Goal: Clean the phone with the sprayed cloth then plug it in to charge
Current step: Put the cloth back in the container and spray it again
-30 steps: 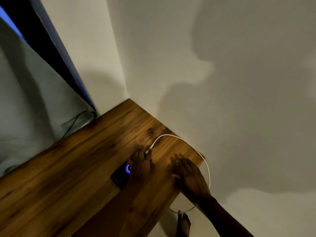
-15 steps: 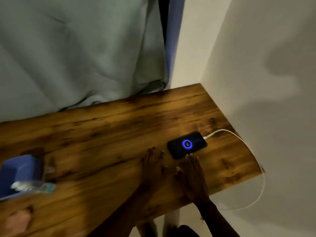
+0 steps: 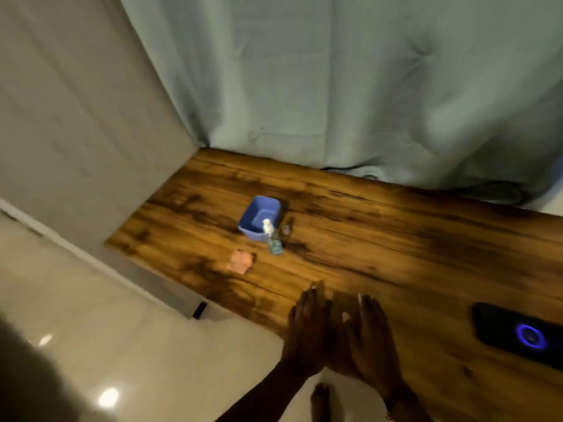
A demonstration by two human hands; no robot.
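Observation:
The black phone (image 3: 518,335) lies flat at the right edge of the wooden table (image 3: 380,245), its screen lit with a blue ring. The charging cable is out of view. My left hand (image 3: 307,333) and my right hand (image 3: 370,339) rest palm down side by side at the table's front edge, left of the phone, fingers spread and holding nothing. A crumpled pink cloth (image 3: 241,261) lies further left. A small clear spray bottle (image 3: 272,237) with a white top stands just right of the cloth.
A blue plastic tub (image 3: 260,217) stands behind the spray bottle. A pale green curtain (image 3: 335,86) hangs along the table's far edge. A grey wall (image 3: 76,117) meets the table's left end. Glossy floor tiles (image 3: 122,345) and a bare foot (image 3: 320,400) show below.
The view has swung left, so the phone has gone from the middle to the right edge and the tub, bottle and cloth are in full view. Both hands stay flat at the table's front edge.

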